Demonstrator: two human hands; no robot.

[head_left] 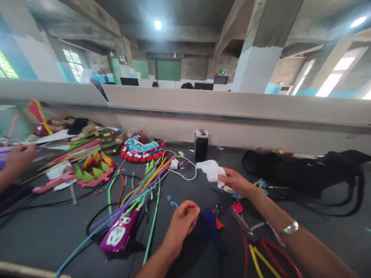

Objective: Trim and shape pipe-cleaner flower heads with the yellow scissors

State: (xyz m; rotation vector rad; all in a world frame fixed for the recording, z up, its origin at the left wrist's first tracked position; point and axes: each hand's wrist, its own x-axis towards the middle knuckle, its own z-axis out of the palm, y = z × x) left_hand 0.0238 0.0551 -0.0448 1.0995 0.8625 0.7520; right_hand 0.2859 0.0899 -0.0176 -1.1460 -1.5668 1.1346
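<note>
Head view: right hand (236, 181) around a white wad (211, 170) of unclear material, left hand (182, 224) curled, contents impossible to tell.

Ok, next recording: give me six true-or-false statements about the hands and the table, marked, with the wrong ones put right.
1. The right hand holds crumpled white material. True.
2. The left hand is curled. True.
3. That same arm wears the jewellery. False: the silver bracelet is on the other arm, the right one.
4. Both hands touch the crumpled white material. False: only the right hand does; the left hand is apart from it.
5. In the picture, the purple case lies left of both these hands. True.
6. Nobody else's hand is in view. False: another person's hand shows near the left edge.
</note>
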